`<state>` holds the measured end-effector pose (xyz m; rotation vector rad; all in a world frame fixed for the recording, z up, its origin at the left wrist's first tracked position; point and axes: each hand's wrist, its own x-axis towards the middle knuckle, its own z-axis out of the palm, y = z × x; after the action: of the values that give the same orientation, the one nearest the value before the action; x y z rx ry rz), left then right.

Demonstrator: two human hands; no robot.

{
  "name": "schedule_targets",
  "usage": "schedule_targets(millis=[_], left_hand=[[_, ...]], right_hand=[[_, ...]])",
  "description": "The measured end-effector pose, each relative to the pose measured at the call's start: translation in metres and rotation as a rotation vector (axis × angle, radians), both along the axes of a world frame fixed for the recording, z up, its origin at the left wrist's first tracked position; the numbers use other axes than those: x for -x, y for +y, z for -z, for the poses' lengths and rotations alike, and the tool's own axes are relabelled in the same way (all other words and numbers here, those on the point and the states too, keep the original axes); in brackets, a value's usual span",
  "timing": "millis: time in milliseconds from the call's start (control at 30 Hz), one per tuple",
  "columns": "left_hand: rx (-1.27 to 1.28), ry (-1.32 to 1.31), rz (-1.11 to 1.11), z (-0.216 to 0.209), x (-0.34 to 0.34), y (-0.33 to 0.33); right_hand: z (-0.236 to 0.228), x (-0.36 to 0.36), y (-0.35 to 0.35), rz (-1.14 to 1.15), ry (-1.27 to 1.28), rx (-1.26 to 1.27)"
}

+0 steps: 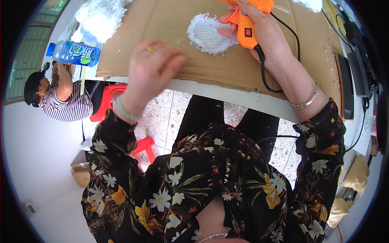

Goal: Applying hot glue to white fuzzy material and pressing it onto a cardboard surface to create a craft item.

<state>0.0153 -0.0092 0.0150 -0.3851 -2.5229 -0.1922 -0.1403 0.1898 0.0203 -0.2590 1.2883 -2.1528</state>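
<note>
My right hand (269,38) is wrapped round an orange hot glue gun (246,29) with a red switch and a black cord. The glue gun's front end runs out at the top edge of the view. Beside it, a round white fluffy piece (208,34) with a ribbed middle lies on the cardboard (162,20); fingertips of my right hand reach over its right edge. My left hand (156,67) hovers over the cardboard's near edge, apart from the white piece. Its fingers are bent and smeared by motion, and whatever may be in them is hidden.
White fluffy material (101,18) sits at the far left, near a blue-labelled bottle (75,53) on its side. Another person (60,95) sits to the left by a red stool (106,101). At right are a dark flat box (344,85) and cables (366,109).
</note>
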Motion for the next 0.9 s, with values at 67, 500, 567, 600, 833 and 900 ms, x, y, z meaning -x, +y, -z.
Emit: schedule_targets(millis=[67, 500, 567, 600, 833, 900], left_hand=[[0.050, -0.048, 0.000, 0.006, -0.008, 0.017], [0.107, -0.144, 0.022, 0.003, 0.015, 0.026], [0.089, -0.146, 0.017, 0.001, 0.025, 0.023], [0.090, -0.147, 0.016, 0.001, 0.029, 0.020], [-0.660, -0.143, -0.024, -0.003, 0.011, 0.018], [-0.228, -0.053, 0.018, 0.004, -0.004, 0.023]], right_hand=[[-0.005, -0.004, -0.001, 0.041, 0.000, -0.035], [-0.007, -0.004, -0.001, 0.063, -0.011, -0.061], [-0.005, -0.003, 0.000, 0.054, -0.026, -0.028], [-0.005, -0.002, 0.000, 0.053, -0.027, -0.027], [0.001, 0.001, -0.001, 0.025, -0.012, 0.010], [-0.001, 0.002, 0.000, 0.027, -0.016, 0.002]])
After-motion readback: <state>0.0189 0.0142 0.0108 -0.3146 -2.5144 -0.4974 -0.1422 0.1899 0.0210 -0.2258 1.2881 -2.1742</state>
